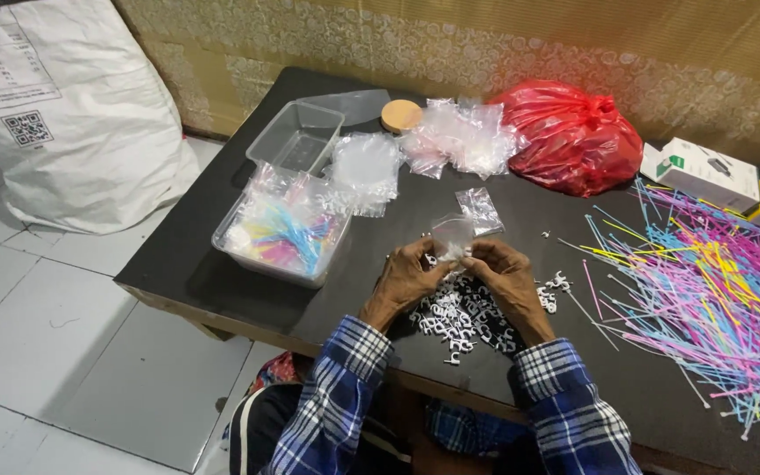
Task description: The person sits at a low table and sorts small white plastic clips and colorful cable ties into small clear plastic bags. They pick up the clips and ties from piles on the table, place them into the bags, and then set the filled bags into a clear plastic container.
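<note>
We see our left hand [411, 274] and right hand [499, 271] both pinching a small clear bag [451, 236] upright between them, just above the white clips [459, 317] on the bench [222, 255].

Matt black table [204, 255], glossy red plastic bag [573, 136], clear crinkly plastic pouches [464, 141], smooth wooden lid [400, 115].

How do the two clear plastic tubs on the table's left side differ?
The near tub is filled with small clear bags of coloured sticks; the far tub looks empty. The near tub sits at the table edge, closer to the left hand; the far tub lies behind it, beside a round wooden lid. Both are clear, rectangular and lidless.
</note>
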